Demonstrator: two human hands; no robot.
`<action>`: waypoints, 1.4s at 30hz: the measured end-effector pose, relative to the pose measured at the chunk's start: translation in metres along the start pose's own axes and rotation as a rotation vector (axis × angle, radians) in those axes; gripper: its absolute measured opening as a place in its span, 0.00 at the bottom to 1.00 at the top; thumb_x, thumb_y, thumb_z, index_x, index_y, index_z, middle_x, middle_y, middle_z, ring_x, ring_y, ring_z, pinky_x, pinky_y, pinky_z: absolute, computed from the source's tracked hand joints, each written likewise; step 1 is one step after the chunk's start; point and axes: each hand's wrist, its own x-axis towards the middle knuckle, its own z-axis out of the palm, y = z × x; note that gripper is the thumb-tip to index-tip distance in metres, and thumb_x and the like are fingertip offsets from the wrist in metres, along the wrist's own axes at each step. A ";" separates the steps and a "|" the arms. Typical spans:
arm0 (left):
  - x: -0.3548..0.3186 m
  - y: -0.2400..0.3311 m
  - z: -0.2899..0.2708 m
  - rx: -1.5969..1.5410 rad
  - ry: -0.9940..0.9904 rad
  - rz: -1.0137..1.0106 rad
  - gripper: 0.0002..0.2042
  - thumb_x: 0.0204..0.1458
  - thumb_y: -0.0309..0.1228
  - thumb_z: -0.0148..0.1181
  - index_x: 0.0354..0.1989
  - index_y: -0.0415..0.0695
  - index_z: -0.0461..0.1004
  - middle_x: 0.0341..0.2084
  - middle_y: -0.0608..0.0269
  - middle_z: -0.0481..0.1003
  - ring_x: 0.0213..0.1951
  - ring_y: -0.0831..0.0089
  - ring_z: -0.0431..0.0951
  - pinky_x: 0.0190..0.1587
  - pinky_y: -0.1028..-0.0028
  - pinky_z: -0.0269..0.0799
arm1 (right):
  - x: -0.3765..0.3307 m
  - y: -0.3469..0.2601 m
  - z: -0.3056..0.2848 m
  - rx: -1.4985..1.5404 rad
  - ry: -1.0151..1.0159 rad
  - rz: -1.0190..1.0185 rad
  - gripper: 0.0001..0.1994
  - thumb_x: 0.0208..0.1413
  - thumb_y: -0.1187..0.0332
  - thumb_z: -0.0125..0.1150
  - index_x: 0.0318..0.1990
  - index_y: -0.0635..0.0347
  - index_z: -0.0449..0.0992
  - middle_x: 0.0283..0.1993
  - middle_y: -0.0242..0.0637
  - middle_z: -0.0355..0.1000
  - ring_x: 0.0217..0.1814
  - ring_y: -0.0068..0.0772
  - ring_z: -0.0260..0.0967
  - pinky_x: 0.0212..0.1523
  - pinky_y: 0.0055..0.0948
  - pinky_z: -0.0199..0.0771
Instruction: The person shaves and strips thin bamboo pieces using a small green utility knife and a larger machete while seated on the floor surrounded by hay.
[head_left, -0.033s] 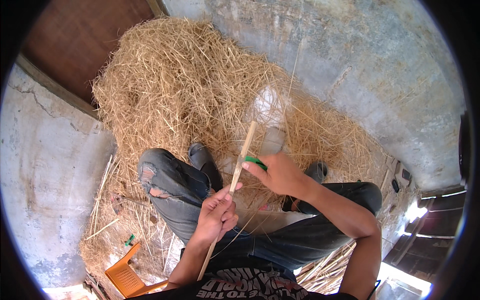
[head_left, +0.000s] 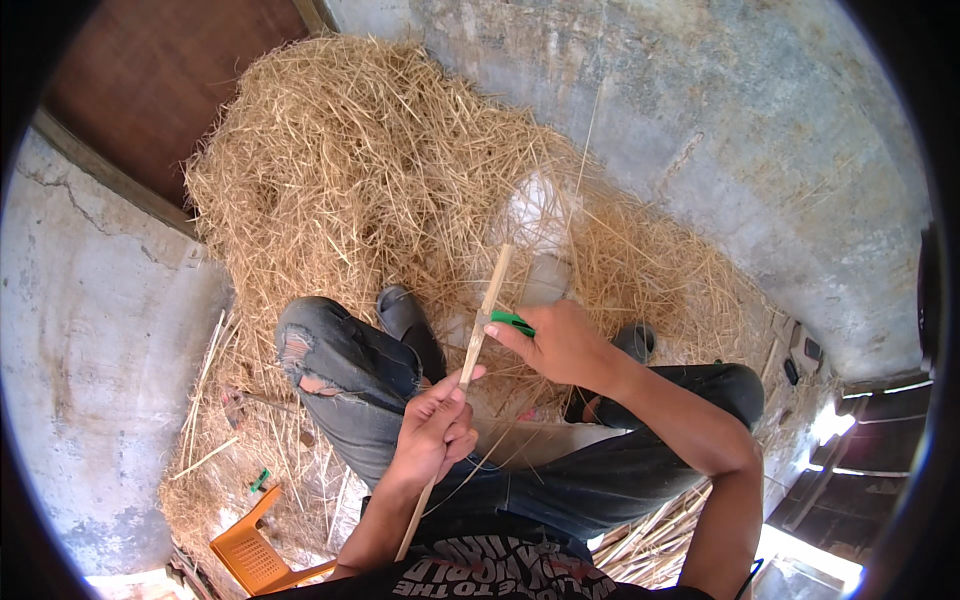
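Observation:
A pale bamboo strip (head_left: 497,275) slants up and away from my lap, its far end pointing at the straw. My left hand (head_left: 432,432) is wrapped around its lower part, and the tail of the strip runs back under my wrist toward my shirt. My right hand (head_left: 565,343) grips a small green-handled knife (head_left: 512,322), held across the strip above my left hand. The blade's edge is too small to make out where it meets the strip. Just below that spot the strip's surface looks paler and scraped.
A big heap of straw-like shavings (head_left: 330,170) rises ahead against the grey wall (head_left: 720,130). An orange plastic chair (head_left: 250,558) and a small green tool (head_left: 260,481) are at the lower left. Bamboo sticks (head_left: 650,535) lie by my right thigh. My bent legs frame the work.
My right hand and the knife have shifted very slightly up and away along the strip. My left hand stays in place.

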 end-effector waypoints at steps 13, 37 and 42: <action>-0.041 -0.002 -0.034 -0.049 0.120 -0.024 0.17 0.71 0.32 0.46 0.64 0.40 0.68 0.14 0.76 0.52 0.12 0.87 0.48 0.14 0.80 0.43 | 0.025 0.164 -0.140 -0.213 0.637 0.406 0.35 0.69 0.41 0.49 0.21 0.66 0.71 0.18 0.43 0.69 0.21 0.31 0.63 0.28 0.42 0.65; -0.027 -0.004 -0.008 -0.033 0.052 -0.154 0.17 0.70 0.34 0.49 0.60 0.37 0.70 0.15 0.76 0.54 0.12 0.86 0.49 0.13 0.79 0.44 | 0.014 0.066 0.002 -0.022 0.272 0.141 0.33 0.69 0.42 0.47 0.29 0.69 0.76 0.17 0.52 0.67 0.21 0.56 0.69 0.31 0.53 0.70; -0.045 -0.006 -0.024 -0.255 -0.123 -0.030 0.14 0.69 0.34 0.48 0.55 0.36 0.69 0.15 0.75 0.54 0.09 0.86 0.49 0.09 0.78 0.45 | 0.034 0.118 -0.078 0.035 0.395 0.386 0.35 0.70 0.43 0.47 0.22 0.70 0.71 0.14 0.45 0.60 0.17 0.44 0.60 0.26 0.47 0.62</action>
